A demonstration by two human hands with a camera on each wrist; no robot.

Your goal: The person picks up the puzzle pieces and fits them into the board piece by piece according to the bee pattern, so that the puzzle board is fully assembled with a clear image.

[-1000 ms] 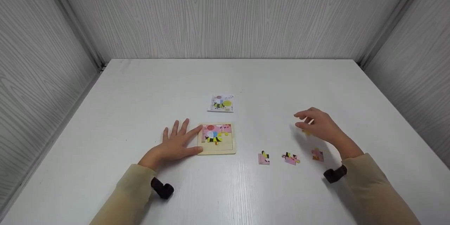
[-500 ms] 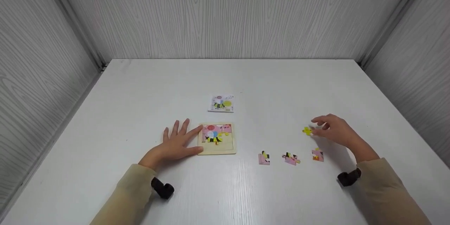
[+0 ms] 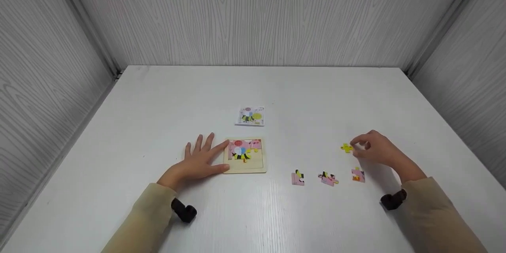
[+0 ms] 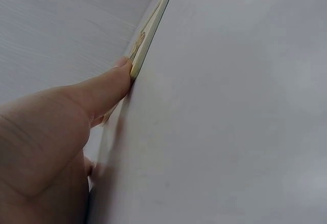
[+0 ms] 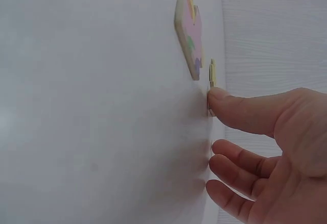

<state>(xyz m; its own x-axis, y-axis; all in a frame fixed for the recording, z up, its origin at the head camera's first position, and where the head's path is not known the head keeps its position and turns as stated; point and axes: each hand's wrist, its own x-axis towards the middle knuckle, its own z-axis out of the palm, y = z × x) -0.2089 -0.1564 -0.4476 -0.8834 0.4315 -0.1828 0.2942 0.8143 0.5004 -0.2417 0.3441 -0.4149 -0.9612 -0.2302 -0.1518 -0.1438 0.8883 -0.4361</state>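
Note:
A shallow wooden puzzle tray (image 3: 245, 169) lies on the white table, its upper part filled with pieces of a bee picture. My left hand (image 3: 197, 164) rests flat with fingers spread, index fingertip and thumb against the tray's left edge. In the left wrist view the thumb (image 4: 110, 83) touches the tray's side (image 4: 148, 43). Over on the right, my right hand (image 3: 375, 148) pinches a small yellow puzzle piece (image 3: 346, 148) at its right side between thumb and index finger. Its thumb (image 5: 240, 109) covers part of that piece in the right wrist view, with the other fingers bent towards the table.
Three pink puzzle pieces lie in a row nearer the front: a left one (image 3: 297, 178), a middle one (image 3: 328, 178) and a right one (image 3: 358, 175). Behind the tray sits a square picture card (image 3: 250, 116) showing the bee. Grey wood-grain panels (image 3: 261, 16) enclose the table.
My right hand has moved right from above the yellow piece, uncovering it, then closed thumb and index finger at its right side. The left hand stays at the tray.

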